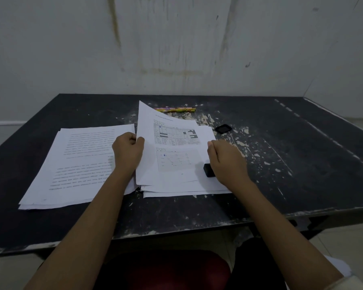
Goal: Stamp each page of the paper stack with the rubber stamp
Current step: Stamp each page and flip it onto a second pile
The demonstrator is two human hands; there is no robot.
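Top sheet [176,143], long axis pointing away from the person, is lifted along its left edge, which the left hand [127,150] pinches. Right hand [226,162] curls over the black rubber stamp [208,170], which protrudes thumb-side and rests on the paper stack [187,188], near-right part.

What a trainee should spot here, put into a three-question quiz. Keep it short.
1. True or false: the left hand pinches the lifted page by its left edge.
2. The pencils lie: A) on the table, beyond the papers; B) under the page; C) on the floor.
3. Short answer: does the lifted page rise from the left stack or the right stack?
Key: 1 true; 2 A; 3 the right stack.
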